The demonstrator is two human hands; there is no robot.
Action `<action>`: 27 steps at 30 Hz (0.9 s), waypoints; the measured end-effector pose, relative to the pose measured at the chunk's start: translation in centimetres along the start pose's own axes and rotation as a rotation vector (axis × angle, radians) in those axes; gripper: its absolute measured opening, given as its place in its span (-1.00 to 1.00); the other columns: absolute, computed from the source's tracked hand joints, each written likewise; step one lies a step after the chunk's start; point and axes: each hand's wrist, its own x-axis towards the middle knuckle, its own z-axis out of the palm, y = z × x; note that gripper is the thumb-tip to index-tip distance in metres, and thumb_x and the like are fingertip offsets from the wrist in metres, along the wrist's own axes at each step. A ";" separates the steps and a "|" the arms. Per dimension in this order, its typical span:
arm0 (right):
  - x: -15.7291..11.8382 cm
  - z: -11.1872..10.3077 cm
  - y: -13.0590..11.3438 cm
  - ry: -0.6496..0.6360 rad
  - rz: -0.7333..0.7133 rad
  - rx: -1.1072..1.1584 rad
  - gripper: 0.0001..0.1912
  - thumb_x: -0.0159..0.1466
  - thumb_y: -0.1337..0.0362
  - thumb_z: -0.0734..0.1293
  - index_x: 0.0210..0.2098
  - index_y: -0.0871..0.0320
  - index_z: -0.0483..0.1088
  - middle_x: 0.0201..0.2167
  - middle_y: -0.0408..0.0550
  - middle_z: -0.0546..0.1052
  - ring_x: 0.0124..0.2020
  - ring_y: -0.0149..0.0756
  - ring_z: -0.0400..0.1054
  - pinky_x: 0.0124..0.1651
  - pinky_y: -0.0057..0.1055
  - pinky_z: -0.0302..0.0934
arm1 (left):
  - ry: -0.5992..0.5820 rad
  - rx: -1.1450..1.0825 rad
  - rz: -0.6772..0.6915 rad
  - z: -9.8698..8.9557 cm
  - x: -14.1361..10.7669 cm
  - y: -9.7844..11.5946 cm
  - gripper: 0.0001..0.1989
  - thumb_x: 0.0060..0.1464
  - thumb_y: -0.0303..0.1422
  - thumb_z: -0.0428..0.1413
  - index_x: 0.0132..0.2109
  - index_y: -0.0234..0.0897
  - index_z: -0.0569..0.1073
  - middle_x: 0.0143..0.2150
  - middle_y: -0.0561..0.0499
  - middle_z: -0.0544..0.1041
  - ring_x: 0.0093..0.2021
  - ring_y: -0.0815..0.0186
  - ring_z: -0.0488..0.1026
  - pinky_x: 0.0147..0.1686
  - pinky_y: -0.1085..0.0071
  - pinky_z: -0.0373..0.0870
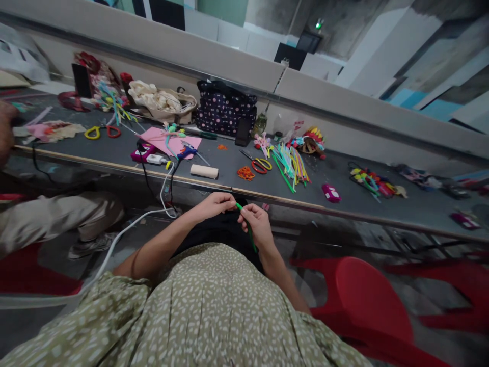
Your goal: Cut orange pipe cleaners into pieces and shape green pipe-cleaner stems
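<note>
Left hand (216, 206): green strip (239, 206) pinched by fingers
Right hand (258, 221): same strip pinched
Table (226, 160): scissors (253, 159) laid left of coloured strips (291, 165)

From my remote station I see my left forearm (158, 247) and right forearm (284, 280) angled inward ahead of the torso. My left hand (217, 205) and right hand (258, 220) nearly meet, each pinching thumb against fingertips, the right's other fingers curled.
</note>
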 end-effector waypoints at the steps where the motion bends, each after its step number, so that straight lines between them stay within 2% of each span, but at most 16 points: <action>1: 0.1 0.0 0.0 0.007 -0.001 0.008 -0.74 0.14 0.09 0.40 -0.39 0.14 0.33 -0.61 -0.21 0.48 -0.71 -0.53 0.18 -0.70 -0.61 0.03 | 0.025 -0.042 -0.011 0.1 0.0 -0.3 -0.71 0.05 -0.17 0.14 -0.28 -0.36 0.50 -0.41 0.03 0.47 -0.43 0.40 0.33 -0.42 0.51 0.24; 6: 0.3 0.6 0.1 0.002 0.011 0.031 -0.72 0.13 0.07 0.39 -0.39 0.14 0.32 -0.64 -0.21 0.47 -0.75 -0.53 0.16 -0.74 -0.61 0.02 | 0.154 -0.270 -0.067 1.2 -0.1 -1.2 -0.65 -0.12 -0.21 0.29 -0.21 -0.36 0.54 -0.33 -0.03 0.53 -0.36 0.37 0.39 -0.37 0.49 0.30; 11: 0.3 1.2 -0.1 -0.010 -0.042 -0.011 -0.72 0.16 0.06 0.38 -0.37 0.14 0.34 -0.61 -0.19 0.50 -0.71 -0.52 0.22 -0.69 -0.62 0.05 | 0.250 -0.430 -0.123 1.9 0.0 -1.2 -0.66 -0.20 -0.20 0.34 -0.32 -0.39 0.55 -0.46 0.01 0.49 -0.47 0.44 0.32 -0.43 0.50 0.24; 14: 0.3 1.5 0.0 -0.023 -0.076 -0.037 -0.74 0.18 0.08 0.37 -0.38 0.15 0.34 -0.63 -0.20 0.48 -0.72 -0.53 0.19 -0.69 -0.62 0.02 | 0.246 -0.421 -0.123 1.6 0.0 -0.5 -0.66 -0.19 -0.19 0.34 -0.36 -0.40 0.55 -0.51 0.02 0.46 -0.51 0.45 0.29 -0.45 0.51 0.19; 19: 0.5 2.2 0.2 -0.043 -0.086 0.003 -0.73 0.17 0.07 0.38 -0.38 0.15 0.35 -0.65 -0.22 0.47 -0.75 -0.54 0.15 -0.70 -0.61 0.00 | 0.162 -0.323 -0.087 0.2 0.2 0.6 -0.68 -0.17 -0.18 0.33 -0.42 -0.39 0.53 -0.54 0.04 0.43 -0.52 0.46 0.26 -0.47 0.53 0.18; 24: 1.2 2.9 0.2 0.001 -0.118 0.121 -0.72 0.18 0.07 0.38 -0.36 0.15 0.34 -0.58 -0.16 0.52 -0.69 -0.50 0.27 -0.67 -0.60 0.11 | 0.177 -0.528 -0.134 0.2 0.5 0.0 -0.63 -0.18 -0.23 0.36 -0.26 -0.41 0.54 -0.43 0.00 0.50 -0.50 0.47 0.35 -0.44 0.53 0.28; 27: 1.7 3.3 0.3 0.022 -0.129 0.174 -0.70 0.17 0.05 0.39 -0.36 0.14 0.31 -0.57 -0.16 0.52 -0.69 -0.48 0.29 -0.67 -0.59 0.15 | 0.175 -0.630 -0.130 1.0 0.5 -0.7 -0.65 -0.17 -0.24 0.36 -0.30 -0.38 0.49 -0.53 0.07 0.43 -0.56 0.46 0.34 -0.50 0.50 0.31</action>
